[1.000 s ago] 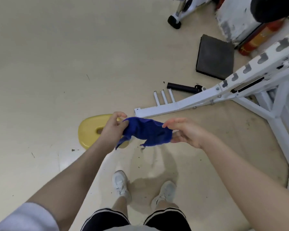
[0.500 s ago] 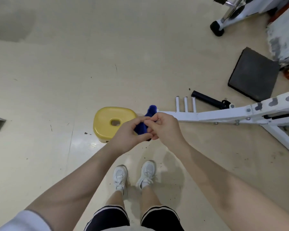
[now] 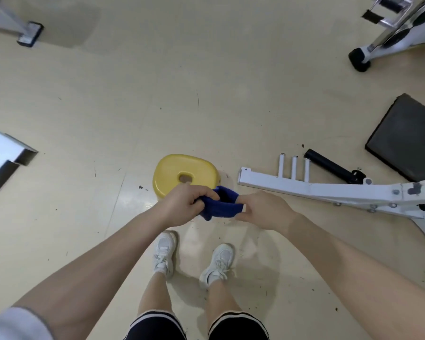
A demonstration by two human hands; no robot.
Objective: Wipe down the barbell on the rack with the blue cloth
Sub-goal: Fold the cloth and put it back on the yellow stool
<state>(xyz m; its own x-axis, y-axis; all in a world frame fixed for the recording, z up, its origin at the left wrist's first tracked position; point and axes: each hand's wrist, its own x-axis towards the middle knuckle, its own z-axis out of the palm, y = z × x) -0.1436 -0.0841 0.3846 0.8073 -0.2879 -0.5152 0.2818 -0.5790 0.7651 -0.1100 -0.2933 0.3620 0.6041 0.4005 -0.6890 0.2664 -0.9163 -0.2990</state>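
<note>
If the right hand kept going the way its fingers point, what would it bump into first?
The right hand points left, so it would first meet the blue cloth it already pinches, then probably the left hand gripping the other end.

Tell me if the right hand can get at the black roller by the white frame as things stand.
Probably not as it stands. The right hand is shut on the blue cloth, and the black roller lies on the floor beyond the white frame; bending down looks necessary.
</note>
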